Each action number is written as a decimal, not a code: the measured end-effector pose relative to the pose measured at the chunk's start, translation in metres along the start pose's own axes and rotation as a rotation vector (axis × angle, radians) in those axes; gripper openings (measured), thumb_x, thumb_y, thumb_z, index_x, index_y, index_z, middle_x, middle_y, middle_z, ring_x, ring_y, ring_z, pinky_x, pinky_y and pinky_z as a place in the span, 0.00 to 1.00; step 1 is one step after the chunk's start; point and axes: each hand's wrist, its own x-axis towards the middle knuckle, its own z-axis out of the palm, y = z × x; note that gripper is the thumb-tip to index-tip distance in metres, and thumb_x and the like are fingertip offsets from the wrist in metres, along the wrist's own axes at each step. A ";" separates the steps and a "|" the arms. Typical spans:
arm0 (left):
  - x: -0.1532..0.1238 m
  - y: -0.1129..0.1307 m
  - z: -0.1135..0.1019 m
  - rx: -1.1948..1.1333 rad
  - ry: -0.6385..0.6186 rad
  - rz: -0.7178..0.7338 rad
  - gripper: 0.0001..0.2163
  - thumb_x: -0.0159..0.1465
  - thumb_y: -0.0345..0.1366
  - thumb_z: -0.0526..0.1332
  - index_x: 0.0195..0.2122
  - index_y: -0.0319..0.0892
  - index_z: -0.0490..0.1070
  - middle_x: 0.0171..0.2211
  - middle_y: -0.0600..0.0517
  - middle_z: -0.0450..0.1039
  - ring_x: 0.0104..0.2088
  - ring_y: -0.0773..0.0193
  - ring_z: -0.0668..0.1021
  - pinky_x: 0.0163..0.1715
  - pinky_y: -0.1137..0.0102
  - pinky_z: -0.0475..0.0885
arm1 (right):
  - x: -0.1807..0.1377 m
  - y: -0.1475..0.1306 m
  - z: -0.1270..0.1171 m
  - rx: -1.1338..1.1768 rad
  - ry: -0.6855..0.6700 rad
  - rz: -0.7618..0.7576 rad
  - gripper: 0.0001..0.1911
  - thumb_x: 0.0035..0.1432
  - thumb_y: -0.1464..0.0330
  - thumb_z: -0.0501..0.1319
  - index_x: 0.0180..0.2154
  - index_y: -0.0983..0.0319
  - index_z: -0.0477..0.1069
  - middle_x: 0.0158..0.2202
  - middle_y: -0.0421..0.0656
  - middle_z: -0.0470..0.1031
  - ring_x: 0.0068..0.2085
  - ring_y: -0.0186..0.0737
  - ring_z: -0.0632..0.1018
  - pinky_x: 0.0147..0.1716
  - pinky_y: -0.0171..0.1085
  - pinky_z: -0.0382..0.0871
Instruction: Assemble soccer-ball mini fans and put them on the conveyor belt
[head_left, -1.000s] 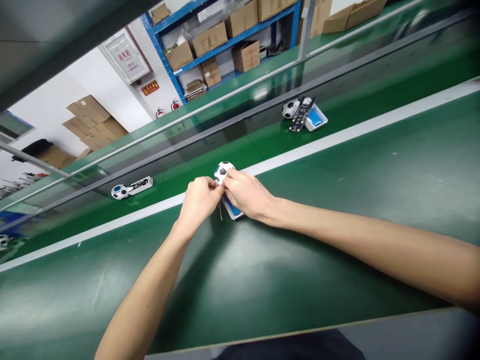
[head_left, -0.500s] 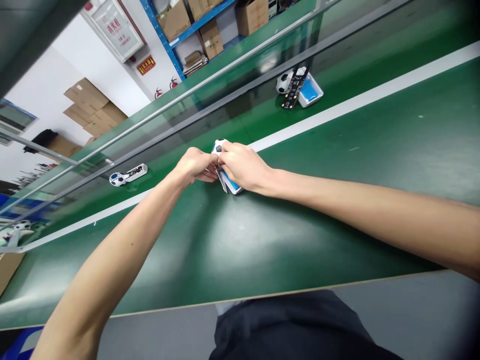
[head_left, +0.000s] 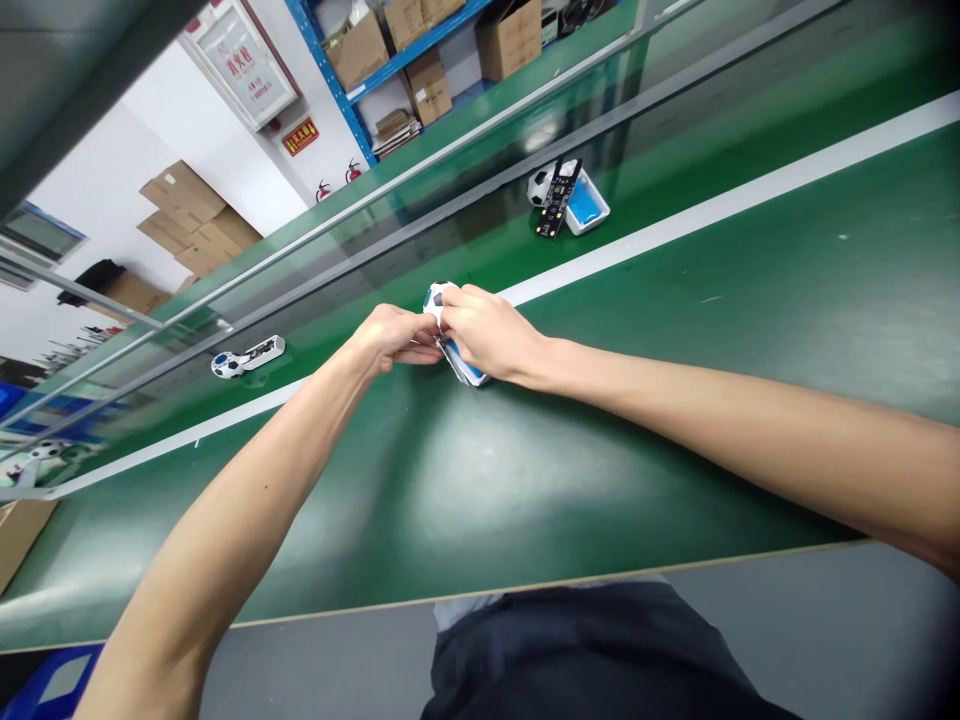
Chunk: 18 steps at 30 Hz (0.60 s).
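Both hands meet over a white device housing [head_left: 480,379] with a soccer-ball-patterned round end [head_left: 435,298]. My right hand [head_left: 487,330] is closed around the housing near its neck, covering much of it; a strip of the blue block inside shows below the fingers. My left hand [head_left: 401,335] pinches at the housing's left side, where a thin circuit board [head_left: 454,362] lies tilted along the open edge. The left fingertips are partly hidden, as is the contact between board and housing.
On the green belt [head_left: 675,200] behind lies another opened ball-ended unit, its circuit board [head_left: 556,200] beside a white shell with a blue block [head_left: 585,205]. A further ball-ended unit [head_left: 247,357] lies at left. A metal rail [head_left: 375,225] runs along the far side.
The circuit board's lower end has swung in closer against the housing. The opened unit behind and the one at left have shifted left on the belt. Both hands stay nearly in place.
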 end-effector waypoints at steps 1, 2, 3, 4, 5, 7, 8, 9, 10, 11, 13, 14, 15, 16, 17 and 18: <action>-0.001 0.000 0.001 -0.015 0.007 0.013 0.04 0.49 0.31 0.68 0.24 0.36 0.75 0.27 0.42 0.80 0.30 0.56 0.83 0.31 0.70 0.81 | 0.001 0.000 0.001 0.002 0.009 -0.002 0.11 0.60 0.80 0.53 0.38 0.71 0.73 0.45 0.54 0.72 0.46 0.47 0.71 0.39 0.41 0.65; -0.003 0.000 0.002 -0.030 0.019 0.028 0.04 0.49 0.31 0.67 0.24 0.36 0.75 0.27 0.42 0.80 0.29 0.56 0.83 0.31 0.70 0.81 | 0.001 0.001 0.002 0.005 0.019 -0.003 0.11 0.60 0.80 0.53 0.38 0.71 0.73 0.44 0.54 0.72 0.45 0.47 0.71 0.39 0.41 0.65; -0.005 0.001 0.003 -0.039 0.033 0.043 0.04 0.49 0.30 0.67 0.24 0.36 0.75 0.26 0.43 0.80 0.28 0.57 0.83 0.30 0.70 0.81 | 0.001 0.001 0.003 0.006 0.029 -0.001 0.11 0.59 0.80 0.53 0.38 0.71 0.73 0.44 0.54 0.72 0.45 0.47 0.71 0.39 0.41 0.65; -0.007 0.001 0.004 -0.043 0.043 0.051 0.04 0.49 0.30 0.67 0.24 0.35 0.74 0.26 0.43 0.80 0.28 0.57 0.83 0.29 0.71 0.80 | 0.002 0.001 0.004 0.006 0.038 0.000 0.11 0.59 0.80 0.53 0.38 0.71 0.73 0.44 0.54 0.72 0.45 0.47 0.71 0.39 0.41 0.64; -0.009 0.001 0.005 -0.042 0.050 0.053 0.04 0.49 0.31 0.68 0.24 0.35 0.74 0.27 0.43 0.80 0.29 0.57 0.83 0.28 0.72 0.80 | 0.002 0.001 0.004 0.005 0.044 0.000 0.11 0.59 0.80 0.53 0.38 0.71 0.73 0.44 0.54 0.72 0.45 0.47 0.71 0.39 0.41 0.64; -0.012 0.001 0.006 -0.035 0.056 0.049 0.05 0.50 0.31 0.68 0.24 0.35 0.74 0.27 0.43 0.80 0.29 0.56 0.83 0.27 0.74 0.79 | 0.003 0.002 0.006 0.002 0.051 -0.008 0.11 0.58 0.80 0.53 0.38 0.71 0.73 0.44 0.54 0.72 0.45 0.47 0.70 0.39 0.41 0.64; -0.012 0.001 0.006 -0.036 0.056 0.050 0.05 0.50 0.31 0.68 0.24 0.36 0.74 0.26 0.43 0.79 0.29 0.56 0.83 0.26 0.74 0.79 | 0.003 0.002 0.006 -0.001 0.052 -0.013 0.11 0.58 0.80 0.53 0.39 0.71 0.73 0.44 0.54 0.72 0.45 0.47 0.70 0.39 0.41 0.64; -0.013 0.001 0.006 -0.042 0.055 0.052 0.05 0.50 0.31 0.68 0.24 0.36 0.74 0.26 0.44 0.79 0.29 0.56 0.83 0.27 0.74 0.79 | 0.004 0.002 0.006 -0.003 0.050 -0.021 0.11 0.59 0.80 0.53 0.39 0.71 0.73 0.44 0.54 0.72 0.45 0.47 0.70 0.39 0.41 0.64; -0.013 0.000 0.005 -0.053 0.054 0.058 0.05 0.50 0.31 0.68 0.24 0.36 0.74 0.26 0.44 0.79 0.29 0.57 0.83 0.28 0.73 0.80 | 0.004 0.002 0.007 -0.005 0.048 -0.028 0.11 0.59 0.80 0.53 0.39 0.71 0.73 0.44 0.54 0.72 0.44 0.47 0.70 0.39 0.41 0.64; -0.012 -0.001 0.005 -0.063 0.056 0.065 0.05 0.50 0.31 0.68 0.25 0.36 0.73 0.25 0.45 0.78 0.28 0.57 0.83 0.29 0.73 0.80 | 0.004 0.002 0.007 -0.008 0.047 -0.032 0.11 0.60 0.79 0.53 0.40 0.71 0.73 0.44 0.54 0.72 0.44 0.47 0.70 0.39 0.41 0.64; -0.010 -0.003 0.004 -0.074 0.062 0.075 0.04 0.51 0.31 0.67 0.24 0.36 0.73 0.25 0.46 0.78 0.27 0.59 0.83 0.31 0.71 0.81 | 0.004 0.001 0.006 -0.014 0.043 -0.033 0.11 0.62 0.78 0.52 0.40 0.71 0.73 0.44 0.53 0.71 0.44 0.47 0.70 0.39 0.41 0.64; -0.009 -0.004 0.004 -0.076 0.063 0.077 0.04 0.51 0.31 0.67 0.24 0.36 0.73 0.25 0.46 0.77 0.27 0.59 0.83 0.32 0.71 0.81 | 0.004 0.000 0.006 -0.016 0.041 -0.031 0.11 0.62 0.78 0.52 0.40 0.71 0.73 0.45 0.53 0.71 0.44 0.47 0.70 0.39 0.41 0.63; -0.008 -0.004 0.003 -0.077 0.059 0.078 0.04 0.51 0.30 0.67 0.24 0.36 0.73 0.25 0.47 0.77 0.27 0.59 0.83 0.33 0.70 0.81 | 0.004 0.000 0.005 -0.017 0.039 -0.026 0.12 0.62 0.78 0.52 0.41 0.71 0.73 0.45 0.53 0.71 0.44 0.46 0.69 0.39 0.41 0.63; -0.007 -0.004 0.002 -0.077 0.053 0.079 0.05 0.52 0.31 0.67 0.24 0.36 0.72 0.25 0.47 0.78 0.27 0.59 0.83 0.33 0.70 0.81 | 0.004 -0.001 0.004 -0.019 0.034 -0.019 0.12 0.63 0.78 0.51 0.41 0.71 0.73 0.46 0.53 0.71 0.44 0.46 0.69 0.39 0.41 0.63; -0.006 -0.004 0.002 -0.071 0.048 0.078 0.05 0.52 0.31 0.67 0.24 0.36 0.72 0.25 0.46 0.78 0.27 0.59 0.83 0.33 0.70 0.81 | 0.004 -0.002 0.004 -0.020 0.027 -0.012 0.12 0.63 0.78 0.51 0.42 0.71 0.73 0.46 0.53 0.71 0.44 0.47 0.69 0.39 0.42 0.63; -0.004 -0.003 0.001 -0.062 0.042 0.077 0.05 0.52 0.31 0.67 0.24 0.36 0.72 0.26 0.46 0.78 0.28 0.59 0.83 0.33 0.70 0.81 | 0.004 -0.003 0.003 -0.021 0.020 -0.002 0.13 0.63 0.78 0.51 0.42 0.71 0.72 0.47 0.54 0.71 0.44 0.47 0.69 0.39 0.42 0.63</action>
